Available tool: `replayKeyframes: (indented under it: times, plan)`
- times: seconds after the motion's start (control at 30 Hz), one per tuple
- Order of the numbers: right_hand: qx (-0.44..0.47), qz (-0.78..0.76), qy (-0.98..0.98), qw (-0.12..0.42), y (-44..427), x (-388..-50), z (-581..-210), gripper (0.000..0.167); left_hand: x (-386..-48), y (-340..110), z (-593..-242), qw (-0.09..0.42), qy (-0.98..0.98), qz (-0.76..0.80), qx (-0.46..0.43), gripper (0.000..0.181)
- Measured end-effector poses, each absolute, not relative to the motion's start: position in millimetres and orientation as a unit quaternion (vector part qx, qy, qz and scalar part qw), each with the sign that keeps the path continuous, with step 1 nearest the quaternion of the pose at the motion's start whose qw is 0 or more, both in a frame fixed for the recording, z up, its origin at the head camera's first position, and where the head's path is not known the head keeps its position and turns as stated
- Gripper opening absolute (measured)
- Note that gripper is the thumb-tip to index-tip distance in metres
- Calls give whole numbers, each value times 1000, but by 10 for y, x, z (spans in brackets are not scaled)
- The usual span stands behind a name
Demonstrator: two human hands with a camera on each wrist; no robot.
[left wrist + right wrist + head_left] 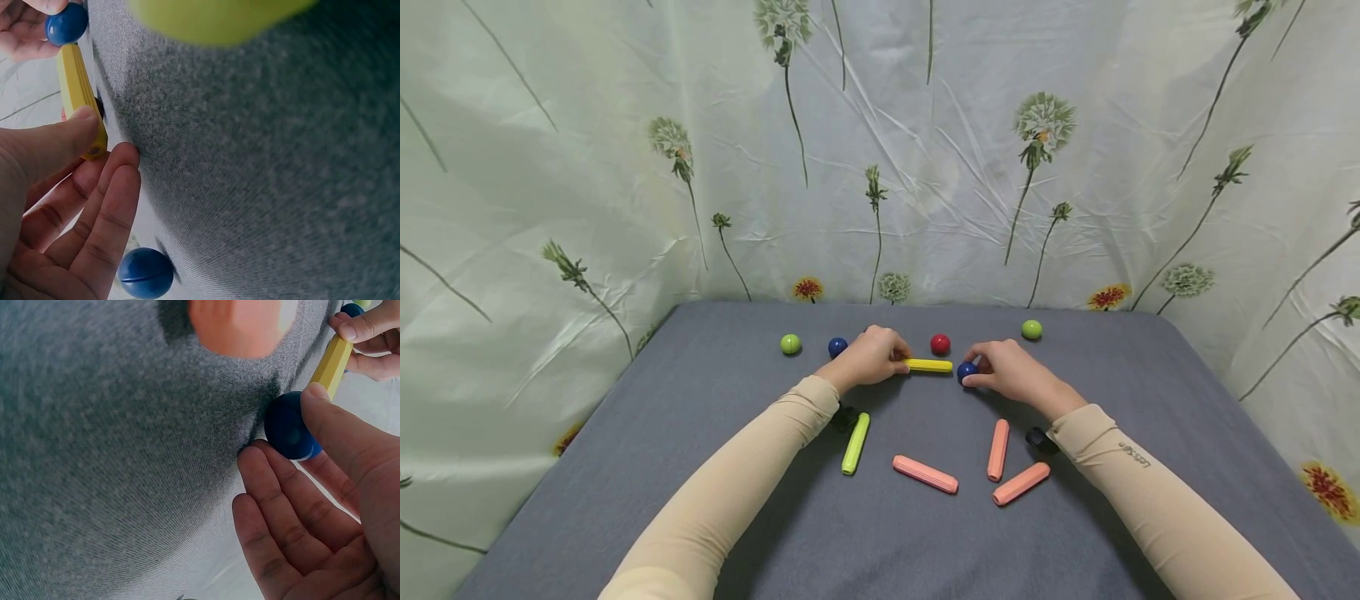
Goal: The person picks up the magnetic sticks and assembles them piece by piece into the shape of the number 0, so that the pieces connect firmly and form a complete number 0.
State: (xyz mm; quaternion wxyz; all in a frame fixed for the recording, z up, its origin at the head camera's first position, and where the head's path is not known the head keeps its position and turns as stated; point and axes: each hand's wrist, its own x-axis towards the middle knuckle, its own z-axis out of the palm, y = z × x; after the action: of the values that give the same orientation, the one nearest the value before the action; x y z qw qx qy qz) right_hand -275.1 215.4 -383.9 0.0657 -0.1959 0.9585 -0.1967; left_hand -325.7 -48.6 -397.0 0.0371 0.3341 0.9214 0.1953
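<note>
With thumb and fingers, my left hand point(867, 357) pinches the left end of a yellow ridged rod point(929, 365), which lies sideways near the tabletop. My right hand point(1013, 372) holds a glossy blue ball point(966, 372) between thumb and fingertips, right at the rod's free end. Whether ball and rod touch I cannot tell. In the left wrist view the rod point(78, 81) points toward that ball point(67, 25). A second blue ball point(837, 347) sits beside my left hand, partly hidden by it. Behind the rod rests a red ball point(940, 344).
Green balls stand at the back left point(790, 344) and back right point(1032, 329). Nearer me lie a yellow-green rod point(855, 443) and three salmon rods, one at centre point(925, 473) and two at right, a steeper one point(997, 450) and a slanted one point(1021, 484). A floral curtain point(880, 150) hangs behind the grey table point(625, 500).
</note>
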Motion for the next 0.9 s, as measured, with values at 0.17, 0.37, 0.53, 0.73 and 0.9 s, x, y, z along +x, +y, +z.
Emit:
replayKeyframes:
  times: [0.17,0.37,0.53,0.73,0.9]
  plan:
    - [-196,-195,959,70,2153,-2750,-3830,32,-3255,-470,-3970,40,920,193,338,16]
    - [-189,-198,959,73,2150,-2758,-3826,32,-3246,-453,-3965,40,921,193,337,16]
    - [-188,-202,958,75,2146,-2774,-3837,32,-3234,-444,-3957,39,920,194,339,16]
    - [-189,-201,958,76,2139,-2791,-3851,33,-3219,-445,-3957,40,919,195,340,15]
    - [-186,-198,959,76,2133,-2789,-3842,32,-3218,-446,-3966,42,919,194,341,15]
